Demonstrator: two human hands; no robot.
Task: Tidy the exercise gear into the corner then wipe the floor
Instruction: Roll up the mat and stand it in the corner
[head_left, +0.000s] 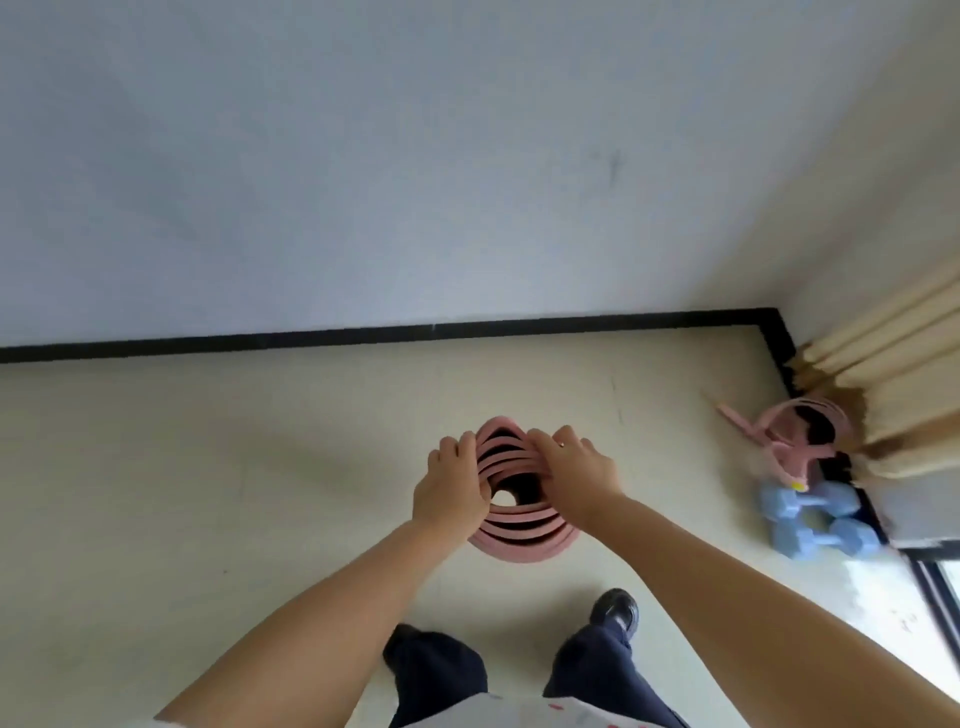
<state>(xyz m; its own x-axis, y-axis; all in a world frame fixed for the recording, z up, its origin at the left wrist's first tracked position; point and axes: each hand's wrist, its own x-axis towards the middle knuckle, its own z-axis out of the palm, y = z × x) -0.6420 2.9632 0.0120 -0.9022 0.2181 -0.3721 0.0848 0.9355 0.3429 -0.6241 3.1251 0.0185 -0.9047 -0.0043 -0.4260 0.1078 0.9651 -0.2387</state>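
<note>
A pink exercise mat (511, 540), loosely rolled, stands on end in front of me, and I look down into its spiral of layers. My left hand (451, 486) grips the roll's left rim. On the right rim, my right hand (576, 470) is closed over the upper layers. At the right, near the corner, a pink ring-shaped exerciser (789, 434) lies on the floor. Two light blue dumbbells (815, 519) lie just in front of it.
A white wall with a black skirting board (363, 338) runs across the back and turns at the corner on the right. Beige curtains (893, 384) hang at the right over a window frame (935, 577). The floor is pale tile; my feet (615, 613) stand below the mat.
</note>
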